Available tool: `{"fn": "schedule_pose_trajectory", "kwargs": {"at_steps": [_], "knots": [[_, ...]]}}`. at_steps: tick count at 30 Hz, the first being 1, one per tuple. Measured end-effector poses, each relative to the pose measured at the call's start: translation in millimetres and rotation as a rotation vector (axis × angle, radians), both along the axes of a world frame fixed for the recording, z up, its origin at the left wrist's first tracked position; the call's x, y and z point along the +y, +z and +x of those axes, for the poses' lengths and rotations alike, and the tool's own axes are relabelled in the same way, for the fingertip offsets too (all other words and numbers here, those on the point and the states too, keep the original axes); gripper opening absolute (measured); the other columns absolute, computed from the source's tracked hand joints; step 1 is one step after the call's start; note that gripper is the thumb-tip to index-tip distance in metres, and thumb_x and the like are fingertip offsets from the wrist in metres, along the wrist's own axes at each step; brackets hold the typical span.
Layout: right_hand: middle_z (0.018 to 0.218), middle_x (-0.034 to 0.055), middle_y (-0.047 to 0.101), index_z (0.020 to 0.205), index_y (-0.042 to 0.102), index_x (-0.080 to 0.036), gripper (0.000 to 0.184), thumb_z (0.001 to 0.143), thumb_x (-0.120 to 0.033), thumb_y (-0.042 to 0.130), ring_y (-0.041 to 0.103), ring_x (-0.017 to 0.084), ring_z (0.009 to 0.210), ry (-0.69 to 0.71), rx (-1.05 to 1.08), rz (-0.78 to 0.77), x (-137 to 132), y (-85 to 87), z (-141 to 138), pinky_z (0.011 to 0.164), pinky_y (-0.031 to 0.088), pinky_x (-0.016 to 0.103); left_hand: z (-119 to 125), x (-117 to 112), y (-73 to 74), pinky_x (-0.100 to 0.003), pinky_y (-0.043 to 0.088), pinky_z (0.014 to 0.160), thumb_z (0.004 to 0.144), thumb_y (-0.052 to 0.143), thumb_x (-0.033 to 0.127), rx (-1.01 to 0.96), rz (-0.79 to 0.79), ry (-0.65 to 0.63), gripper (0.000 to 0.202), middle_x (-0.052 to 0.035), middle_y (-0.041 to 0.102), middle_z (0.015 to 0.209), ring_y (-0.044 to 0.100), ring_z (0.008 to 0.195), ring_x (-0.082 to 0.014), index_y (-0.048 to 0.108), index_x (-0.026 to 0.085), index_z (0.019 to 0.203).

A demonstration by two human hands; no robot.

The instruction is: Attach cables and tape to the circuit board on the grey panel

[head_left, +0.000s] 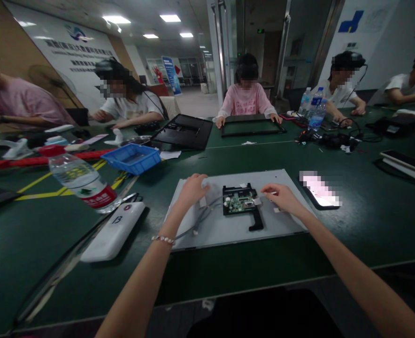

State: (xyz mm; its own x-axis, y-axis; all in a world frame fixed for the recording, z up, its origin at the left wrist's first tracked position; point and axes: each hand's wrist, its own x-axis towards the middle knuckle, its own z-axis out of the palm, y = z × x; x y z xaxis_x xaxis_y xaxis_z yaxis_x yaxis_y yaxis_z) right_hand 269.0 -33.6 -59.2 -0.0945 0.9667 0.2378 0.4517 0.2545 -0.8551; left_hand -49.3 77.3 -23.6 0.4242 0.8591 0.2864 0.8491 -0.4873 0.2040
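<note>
A grey metal panel [228,225] lies flat on the green table in front of me. A small green circuit board [240,201] in a black bracket sits at its middle, with thin grey cables [196,220] running off to the left. My left hand [192,187] rests on the panel's upper left part, fingers curled down onto it near a strip of tape. My right hand [280,195] is at the board's right edge, fingertips pinched on a small white piece I cannot make out.
A lit phone [319,189] lies right of the panel. A white power bank [114,231], a lying water bottle [84,180] and a blue tray [132,158] are to the left. Several people work across the table with black frames [182,131], bottles [315,112] and cables.
</note>
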Motion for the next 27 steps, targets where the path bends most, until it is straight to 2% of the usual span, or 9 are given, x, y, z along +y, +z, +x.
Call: {"fn": "schedule_pose_trajectory", "kwargs": {"at_steps": [2, 4, 8, 11, 15, 19, 21, 25, 27], "knots": [[0.09, 0.0044, 0.067, 0.09, 0.066, -0.019, 0.018, 0.078, -0.023, 0.054, 0.061, 0.017, 0.083, -0.024, -0.012, 0.009, 0.3, -1.1, 0.0, 0.075, 0.048, 0.032, -16.9, 2.1, -5.9, -0.037, 0.042, 0.088, 0.072, 0.058, 0.026, -0.054, -0.068, 0.035, 0.04, -0.011, 0.058, 0.103, 0.057, 0.092, -0.0237, 0.06, 0.014, 0.11], [0.09, 0.0047, 0.068, 0.09, 0.067, -0.02, 0.018, 0.078, -0.022, 0.053, 0.062, 0.017, 0.082, -0.028, -0.023, 0.02, -0.7, -0.9, -1.1, 0.075, 0.048, 0.032, -27.0, 2.7, -10.5, -0.034, 0.045, 0.083, 0.068, 0.06, 0.027, -0.124, -0.158, 0.014, 0.042, -0.0094, 0.058, 0.101, 0.059, 0.082, -0.0202, 0.061, 0.015, 0.108], [0.091, 0.0044, 0.068, 0.09, 0.067, -0.02, 0.019, 0.078, -0.021, 0.052, 0.062, 0.017, 0.083, -0.006, -0.034, 0.028, -4.0, 2.1, -4.4, 0.075, 0.048, 0.031, -32.0, 0.3, -13.6, -0.029, 0.044, 0.074, 0.067, 0.057, 0.021, -0.195, -0.24, -0.06, 0.033, -0.0021, 0.062, 0.085, 0.057, 0.072, -0.0156, 0.063, 0.02, 0.099], [0.091, 0.0043, 0.068, 0.09, 0.067, -0.02, 0.019, 0.079, -0.022, 0.052, 0.062, 0.018, 0.085, 0.002, -0.045, 0.029, -5.7, 4.4, -6.1, 0.076, 0.048, 0.032, -30.2, -4.6, -10.3, -0.027, 0.042, 0.067, 0.069, 0.055, 0.02, -0.211, -0.204, -0.074, 0.021, 0.0001, 0.062, 0.073, 0.056, 0.066, -0.0149, 0.065, 0.021, 0.087], [0.092, 0.005, 0.068, 0.089, 0.067, -0.02, 0.018, 0.079, -0.021, 0.052, 0.062, 0.019, 0.086, -0.014, -0.044, 0.031, -6.7, 6.1, -7.3, 0.075, 0.048, 0.032, -26.4, -14.0, 1.0, -0.025, 0.041, 0.062, 0.07, 0.056, 0.023, -0.339, -0.152, -0.004, 0.009, -0.0001, 0.061, 0.074, 0.055, 0.063, -0.0132, 0.062, 0.02, 0.077], [0.092, 0.0051, 0.068, 0.09, 0.067, -0.02, 0.019, 0.079, -0.022, 0.053, 0.062, 0.018, 0.084, -0.017, -0.022, 0.031, -7.7, 7.5, -8.4, 0.074, 0.049, 0.032, -18.1, -24.9, 11.8, -0.023, 0.043, 0.056, 0.071, 0.057, 0.028, -0.693, -0.301, 0.042, 0.013, 0.0, 0.056, 0.074, 0.055, 0.059, -0.011, 0.056, 0.017, 0.079], [0.093, 0.0047, 0.068, 0.091, 0.067, -0.02, 0.02, 0.079, -0.023, 0.052, 0.062, 0.018, 0.084, -0.02, -0.028, 0.03, -8.4, 8.4, -9.4, 0.074, 0.049, 0.032, -11.1, -30.5, 13.1, -0.023, 0.046, 0.058, 0.071, 0.058, 0.029, -0.843, -0.389, 0.035, 0.015, 0.0002, 0.055, 0.075, 0.055, 0.059, -0.0099, 0.054, 0.017, 0.079], [0.096, 0.0049, 0.067, 0.092, 0.067, -0.021, 0.02, 0.08, -0.023, 0.051, 0.062, 0.018, 0.086, -0.023, -0.06, 0.057, -9.6, 9.6, -12.5, 0.076, 0.049, 0.033, 4.3, -39.0, 7.3, -0.025, 0.05, 0.065, 0.072, 0.058, 0.028, -0.89, -0.576, -0.011, 0.015, 0.0002, 0.055, 0.077, 0.056, 0.063, -0.0092, 0.052, 0.017, 0.079], [0.096, 0.005, 0.067, 0.092, 0.067, -0.021, 0.02, 0.08, -0.021, 0.051, 0.062, 0.018, 0.087, -0.028, -0.075, 0.072, -10.2, 9.4, -14.2, 0.076, 0.049, 0.033, 10.0, -40.8, 2.7, -0.026, 0.051, 0.065, 0.072, 0.058, 0.026, -0.863, -0.575, -0.006, 0.014, -0.0003, 0.056, 0.079, 0.058, 0.063, -0.0096, 0.051, 0.016, 0.078]]}}
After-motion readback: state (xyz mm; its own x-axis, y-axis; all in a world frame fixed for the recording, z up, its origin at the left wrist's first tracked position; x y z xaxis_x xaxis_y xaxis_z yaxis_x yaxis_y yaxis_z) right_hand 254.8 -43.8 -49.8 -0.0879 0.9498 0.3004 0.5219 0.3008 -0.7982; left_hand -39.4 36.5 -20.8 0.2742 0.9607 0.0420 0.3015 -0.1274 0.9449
